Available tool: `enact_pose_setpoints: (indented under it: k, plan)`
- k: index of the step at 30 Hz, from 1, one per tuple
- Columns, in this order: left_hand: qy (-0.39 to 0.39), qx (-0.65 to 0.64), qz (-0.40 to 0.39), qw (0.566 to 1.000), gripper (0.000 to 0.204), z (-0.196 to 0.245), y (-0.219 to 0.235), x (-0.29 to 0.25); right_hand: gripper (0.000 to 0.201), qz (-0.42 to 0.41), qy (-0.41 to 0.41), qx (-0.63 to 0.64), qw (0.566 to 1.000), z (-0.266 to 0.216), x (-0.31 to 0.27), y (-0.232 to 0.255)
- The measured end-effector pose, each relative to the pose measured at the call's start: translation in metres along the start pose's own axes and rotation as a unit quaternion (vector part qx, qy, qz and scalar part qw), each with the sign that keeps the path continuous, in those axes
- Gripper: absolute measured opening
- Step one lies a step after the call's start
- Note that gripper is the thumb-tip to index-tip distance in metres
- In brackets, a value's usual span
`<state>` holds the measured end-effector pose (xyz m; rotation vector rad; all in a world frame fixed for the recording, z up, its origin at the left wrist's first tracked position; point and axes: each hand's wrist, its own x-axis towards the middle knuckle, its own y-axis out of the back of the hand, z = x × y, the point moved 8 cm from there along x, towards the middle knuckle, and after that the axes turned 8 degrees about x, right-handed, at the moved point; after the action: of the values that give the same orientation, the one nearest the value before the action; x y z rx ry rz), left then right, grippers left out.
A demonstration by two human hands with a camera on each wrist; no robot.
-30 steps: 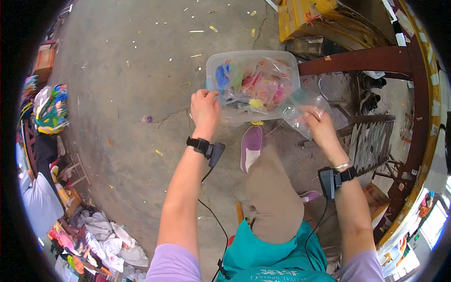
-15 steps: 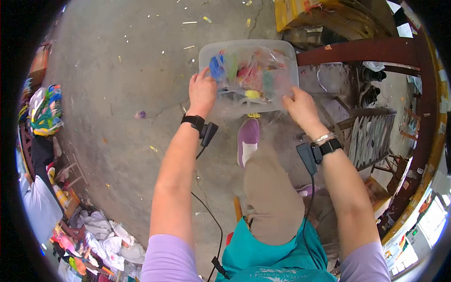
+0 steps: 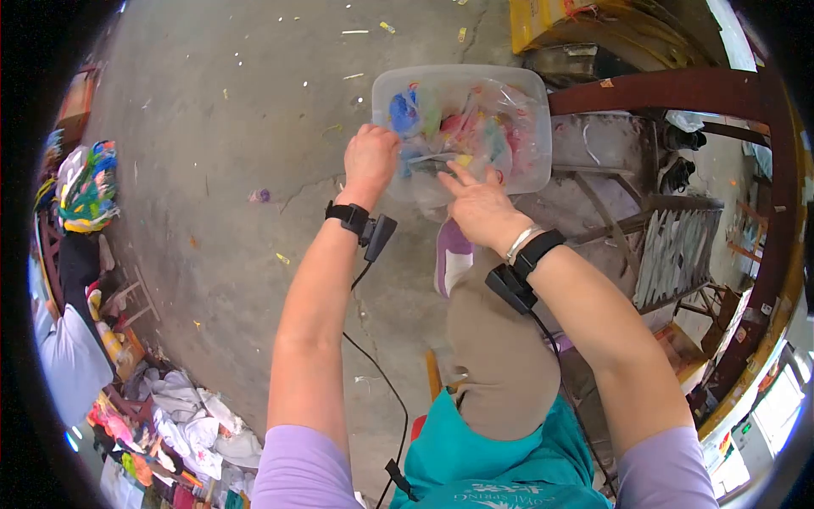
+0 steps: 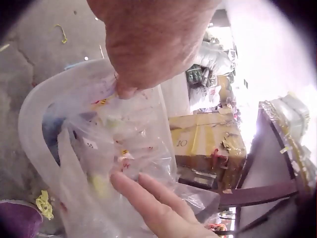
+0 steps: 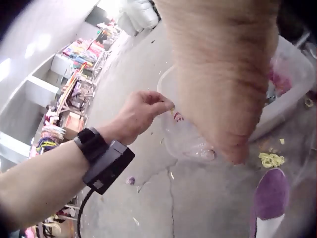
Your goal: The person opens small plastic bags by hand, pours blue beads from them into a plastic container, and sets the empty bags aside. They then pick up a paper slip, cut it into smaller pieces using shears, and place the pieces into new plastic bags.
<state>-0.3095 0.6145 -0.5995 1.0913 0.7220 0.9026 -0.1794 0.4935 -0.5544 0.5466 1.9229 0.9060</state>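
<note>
A translucent plastic bin [image 3: 462,74] holds clear bags [image 3: 500,119] with blue, pink and yellow contents showing through. At its left side, my left hand [image 3: 371,161] pinches the edge of a clear plastic bag [image 5: 190,131] between thumb and forefinger, as the right wrist view shows. Across the bin's near side reaches my right hand [image 3: 485,210], its fingers spread and extended over the bags. The left wrist view has the right fingers [image 4: 133,193] lying against clear plastic with small red and yellow print. A wrist camera [image 3: 381,237] is strapped to each wrist.
The bin stands near a purple shoe [image 3: 456,242]. Right of it are a dark red beam [image 3: 653,91] and a slatted metal frame [image 3: 674,254]; a taped cardboard box [image 3: 560,25] sits behind. Bright mop-like bundles [image 3: 87,187] and piled cloth [image 3: 195,428] lie at the left.
My right hand, which held a clear bag beyond the bin's right side, has swept left and in over the bags, its fingers now spread. My left hand stays at the bin's left side.
</note>
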Motion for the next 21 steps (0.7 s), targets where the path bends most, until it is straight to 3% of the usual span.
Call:
enact_pose_setpoints:
  k: [4,7,10,14,19,21]
  plan:
    - [0.013,-0.023,-0.003,1.000,0.009,0.004,0.009,-0.016,0.018,0.009,-0.037,-0.001,0.999,0.025,0.005,-0.008]
    - [0.031,-0.036,0.027,0.998,0.010,0.012,0.027,-0.034,0.018,0.102,-0.114,0.037,0.988,0.060,-0.003,0.004]
    - [0.046,-0.074,0.025,0.996,0.010,0.023,0.047,-0.054,0.020,0.187,-0.102,0.155,0.965,0.083,-0.020,0.028]
    - [0.048,-0.129,0.060,0.989,0.007,0.045,0.084,-0.091,0.021,0.151,-0.162,0.204,0.954,0.100,-0.030,0.036]
    - [0.079,-0.189,0.121,0.971,0.012,0.054,0.137,-0.141,0.018,0.158,-0.090,0.138,0.974,0.089,-0.015,0.019]
    - [0.104,-0.194,0.109,0.969,0.011,0.051,0.142,-0.160,0.018,0.137,-0.082,0.118,0.980,0.080,-0.004,0.014]
